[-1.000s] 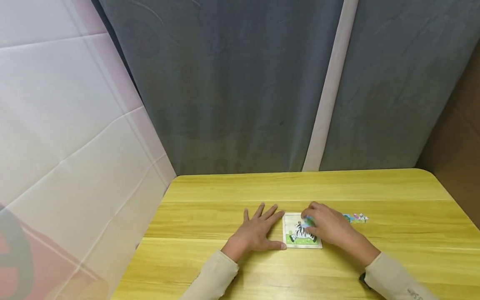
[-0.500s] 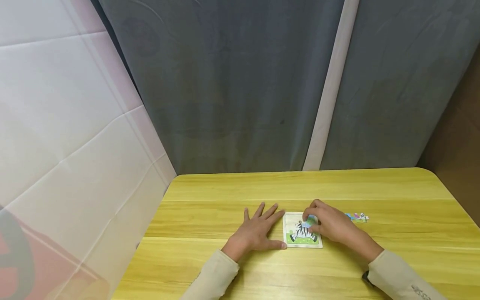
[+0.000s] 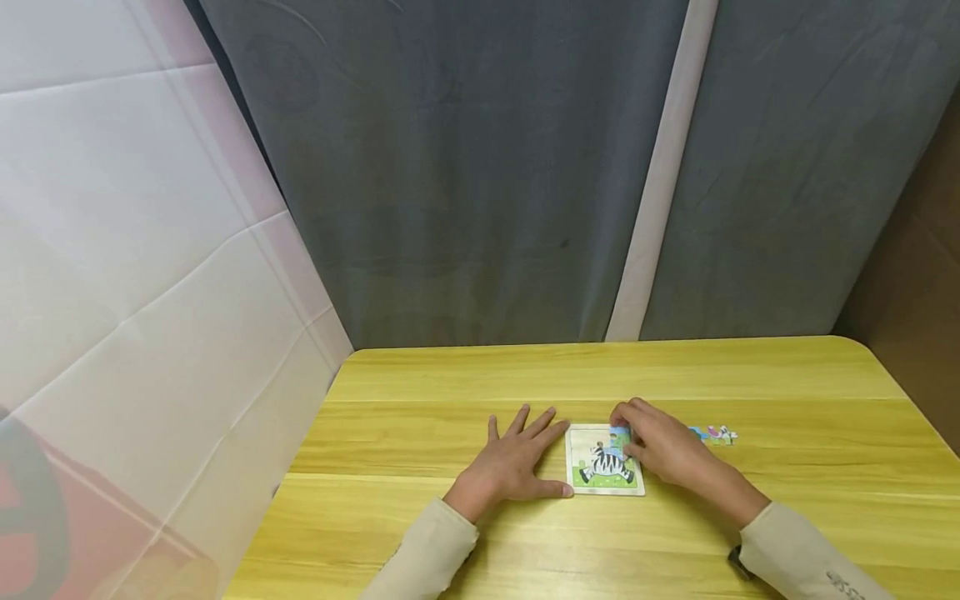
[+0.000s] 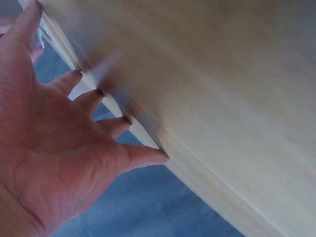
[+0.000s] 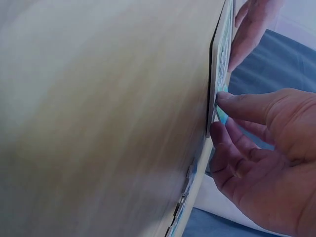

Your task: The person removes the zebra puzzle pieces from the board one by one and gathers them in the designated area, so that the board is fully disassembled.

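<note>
Left hand (image 3: 510, 467): palm down on the tabletop (image 3: 420, 433), fingers spread well apart, this grip enclosing nothing; index fingertip and thumb tip touch the left edge of the board (image 3: 606, 492). Right hand (image 3: 663, 446): grip drawn nearly together, fingers curled, thumb opposed, pinching a blue-and-green piece (image 3: 619, 437) over the board's upper right part. The right wrist view shows the thumb at one side of this piece and fingertips at the other; whether it is fully seated cannot be told. The board lies flat on the tabletop between the two hands, pale-framed, with a striped zebra picture (image 3: 609, 467) on green across its lower part and pale backing showing at upper left. Loose pieces (image 3: 722, 434) lie on the tabletop right of the board, just beyond the right hand, apart from the frame.
</note>
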A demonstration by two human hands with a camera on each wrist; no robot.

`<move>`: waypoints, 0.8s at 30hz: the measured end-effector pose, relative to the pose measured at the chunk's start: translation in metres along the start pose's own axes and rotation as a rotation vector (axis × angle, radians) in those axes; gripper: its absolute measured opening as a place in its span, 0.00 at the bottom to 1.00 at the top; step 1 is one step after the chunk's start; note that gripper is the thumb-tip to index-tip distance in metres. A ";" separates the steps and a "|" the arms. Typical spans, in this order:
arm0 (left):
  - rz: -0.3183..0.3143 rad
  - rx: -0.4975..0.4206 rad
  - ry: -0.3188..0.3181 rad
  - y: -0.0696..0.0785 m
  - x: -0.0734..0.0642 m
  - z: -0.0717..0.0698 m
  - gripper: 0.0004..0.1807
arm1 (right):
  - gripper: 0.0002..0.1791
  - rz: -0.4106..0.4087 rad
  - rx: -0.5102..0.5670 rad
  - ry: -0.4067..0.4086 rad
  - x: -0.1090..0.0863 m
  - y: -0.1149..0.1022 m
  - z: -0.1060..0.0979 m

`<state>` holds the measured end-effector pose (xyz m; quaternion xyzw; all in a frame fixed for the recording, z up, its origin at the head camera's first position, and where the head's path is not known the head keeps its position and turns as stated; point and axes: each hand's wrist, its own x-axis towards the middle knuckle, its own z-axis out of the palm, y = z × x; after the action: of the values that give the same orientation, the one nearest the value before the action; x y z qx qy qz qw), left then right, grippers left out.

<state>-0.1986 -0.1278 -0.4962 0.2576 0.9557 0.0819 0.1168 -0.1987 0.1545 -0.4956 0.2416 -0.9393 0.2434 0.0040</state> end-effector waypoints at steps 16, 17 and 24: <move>0.007 0.001 0.001 0.001 0.000 0.000 0.55 | 0.16 -0.034 0.142 -0.040 0.008 0.014 -0.005; 0.007 0.000 0.000 0.001 0.000 0.000 0.55 | 0.16 -0.036 0.135 -0.041 0.008 0.015 -0.005; 0.005 -0.002 -0.003 0.000 -0.001 0.000 0.55 | 0.15 -0.026 0.117 -0.034 0.006 0.017 -0.004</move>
<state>-0.1978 -0.1280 -0.4960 0.2599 0.9548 0.0825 0.1183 -0.2124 0.1666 -0.4988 0.2576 -0.9202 0.2939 -0.0227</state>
